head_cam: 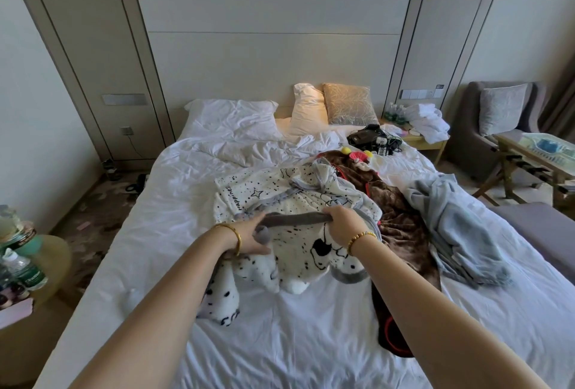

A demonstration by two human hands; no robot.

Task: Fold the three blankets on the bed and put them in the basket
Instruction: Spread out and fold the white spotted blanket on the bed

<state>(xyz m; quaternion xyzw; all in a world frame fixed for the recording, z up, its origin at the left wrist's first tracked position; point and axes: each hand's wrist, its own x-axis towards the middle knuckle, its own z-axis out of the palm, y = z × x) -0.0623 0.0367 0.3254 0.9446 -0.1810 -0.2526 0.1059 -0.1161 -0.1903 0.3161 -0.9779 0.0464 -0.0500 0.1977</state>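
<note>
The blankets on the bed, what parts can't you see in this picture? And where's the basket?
Head view only:
- Basket: nowhere in the frame.
- Brown blanket: left part hidden under the white spotted blanket, another strip behind the right forearm.
- Spotted blanket: near part covered by the left hand and right hand gripping its grey edge.
- Blue-grey blanket: bunched, folds hide its shape.
- Black gadgets: too small to identify.

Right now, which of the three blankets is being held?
The white spotted blanket: left hand and right hand grip its grey edge. The brown blanket and blue blanket lie untouched.
</note>
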